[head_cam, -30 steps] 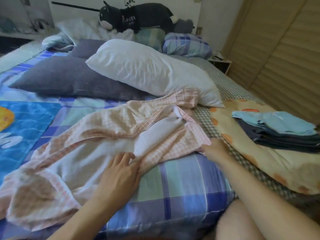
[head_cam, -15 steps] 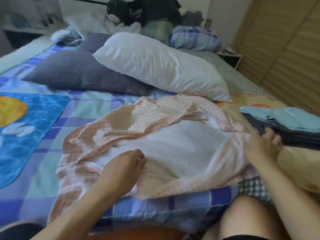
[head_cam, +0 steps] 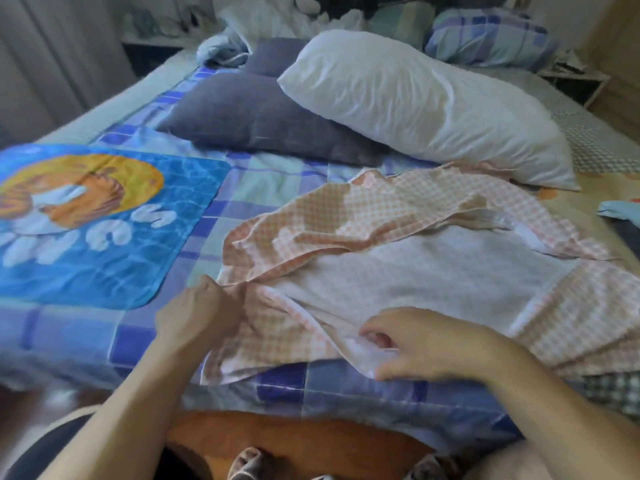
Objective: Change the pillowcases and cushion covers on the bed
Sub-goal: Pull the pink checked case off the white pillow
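Observation:
A pink checked pillowcase (head_cam: 391,216) with a white inner side lies spread on the blue plaid bedspread (head_cam: 263,181) in front of me. My left hand (head_cam: 197,313) pinches its left edge. My right hand (head_cam: 429,341) grips its near edge, fingers curled into the fabric. Behind it lies a bare white pillow (head_cam: 415,102), resting partly on a dark grey pillow (head_cam: 256,116).
A blue mat with an orange print (head_cam: 86,220) lies at the left. Folded blue and dark clothes (head_cam: 623,216) sit on a yellow patterned cover at the right edge. More pillows (head_cam: 485,36) and a dark plush toy are at the headboard. Orange-brown floor shows below the bed edge.
My right hand has moved from the pillowcase's right side to its near edge. My left hand has shifted to the left edge. The view has swung left.

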